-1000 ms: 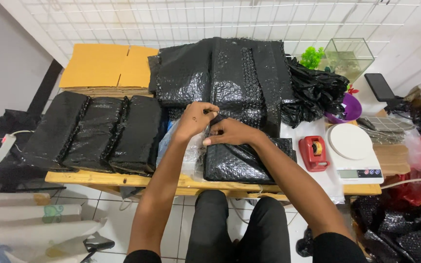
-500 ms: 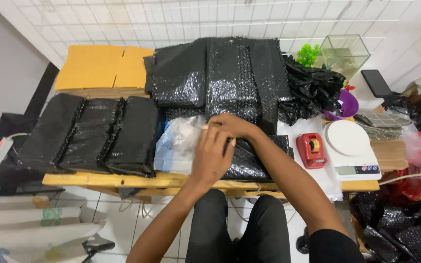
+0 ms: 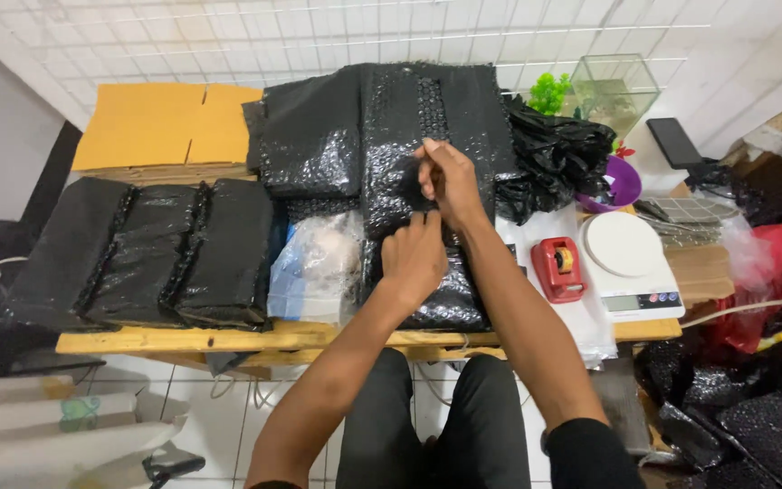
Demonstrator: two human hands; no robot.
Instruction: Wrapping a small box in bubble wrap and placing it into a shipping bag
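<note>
A parcel wrapped in black bubble wrap (image 3: 441, 303) lies at the front middle of the wooden table (image 3: 228, 339). My left hand (image 3: 414, 263) presses down on its top, fingers curled. My right hand (image 3: 448, 178) is lifted a little farther back and pinches an edge of black bubble wrap (image 3: 400, 186) that rises from the parcel. Behind them lies a stack of black bubble wrap sheets (image 3: 382, 127).
Three black wrapped parcels (image 3: 147, 249) lie in a row at the left, with a clear plastic bag (image 3: 319, 267) beside the hands. Flat cardboard (image 3: 160, 122) sits at the back left. A red tape dispenser (image 3: 558, 268), a white scale (image 3: 631, 263) and black bags (image 3: 558, 154) stand at the right.
My left hand crossed from the parcel's left end onto its top. My right hand rose and moved back, pulling the wrap's edge up. The view shifted a little.
</note>
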